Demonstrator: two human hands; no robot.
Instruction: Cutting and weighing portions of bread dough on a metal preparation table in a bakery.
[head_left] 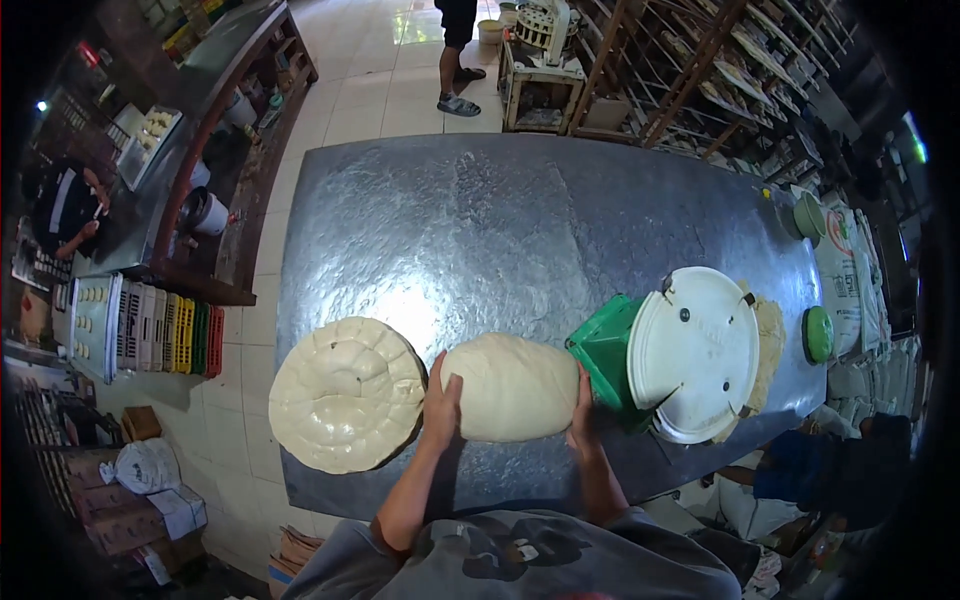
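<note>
Far left: a person (68, 210) is half lost in the dark by a tray (134, 168) of dough balls, parked on the side counter (210, 75).
Crates (165, 330): lined up below that, white ones followed by yellow, green and red.
Flat dough (345, 395): laid at the near left corner of the counter (480, 235), round, pretty shiny, creased all over.
Left hand (442, 402): pressed to the lump's left end, thumb showing, kinda cupped.
Lump (515, 388): big smooth oval of dough, held between both hands at the near side of the counter; whether it's lifted at all can't be told.
Right hand (580, 408): cupped on the lump's right end, fingers partly hidden.
Scale (608, 350): green, set just right of the lump, mostly covered by the pan.
Pan (695, 345): round, white, perched over the scale.
Tan stuff (769, 340): heaped on the counter, partly blocked by the pan.
Bowl (809, 218): green, placed by the far right corner.
Sacks (850, 265): white, piled past the counter's right end.
</note>
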